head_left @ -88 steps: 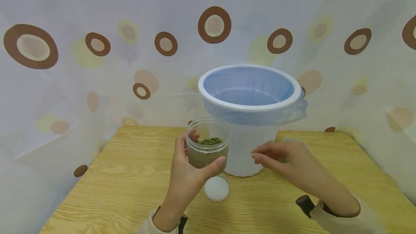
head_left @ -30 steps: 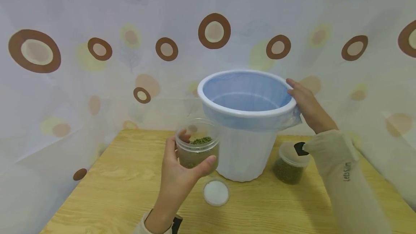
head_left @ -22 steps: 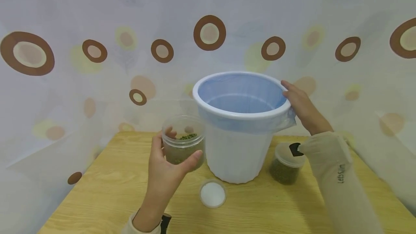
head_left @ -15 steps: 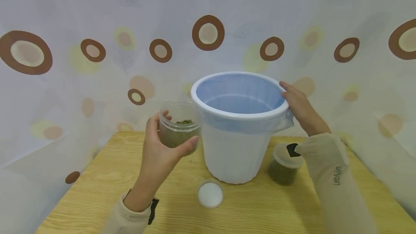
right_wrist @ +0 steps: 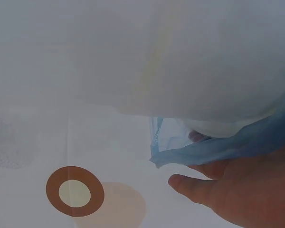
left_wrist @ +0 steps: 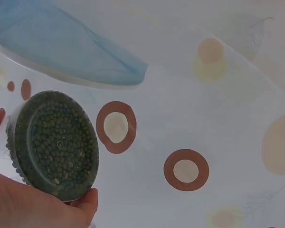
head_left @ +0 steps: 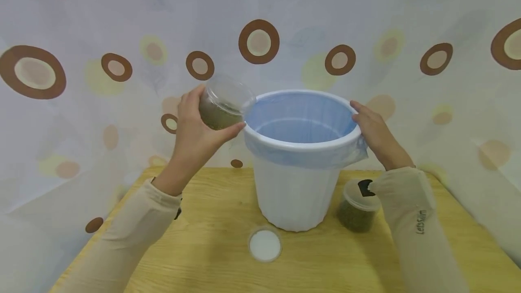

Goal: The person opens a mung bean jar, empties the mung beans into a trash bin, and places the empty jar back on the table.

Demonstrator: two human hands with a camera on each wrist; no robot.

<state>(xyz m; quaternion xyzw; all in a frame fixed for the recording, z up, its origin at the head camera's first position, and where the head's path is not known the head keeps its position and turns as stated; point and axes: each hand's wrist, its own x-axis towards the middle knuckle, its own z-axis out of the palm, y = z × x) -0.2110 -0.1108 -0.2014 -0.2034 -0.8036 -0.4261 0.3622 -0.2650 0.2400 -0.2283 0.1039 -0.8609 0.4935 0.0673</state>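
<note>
Leaning toward the bucket (head_left: pixel 296 193), a clear jar (head_left: pixel 220 114) of green beans (left_wrist: pixel 61 142) is held above the surface (head_left: pixel 195 243) by the left hand (head_left: pixel 195 128), its fingers and thumb spread wide round the side. The jar's mouth reaches the left edge of the bucket's rim; whether they touch, I cannot tell. A blue bag (head_left: pixel 301 155) lines the bucket and folds down outside the rim. The right hand (head_left: pixel 376 134) grips the rim's right side, fingers narrowed on bag and edge. Near the bucket's foot, a lid (head_left: pixel 265 246) lies flat in front; a second jar (head_left: pixel 357 214), capped and dark inside, stands to the right. Behind hangs a pale sheet (head_left: pixel 301 3) with brown rings.
</note>
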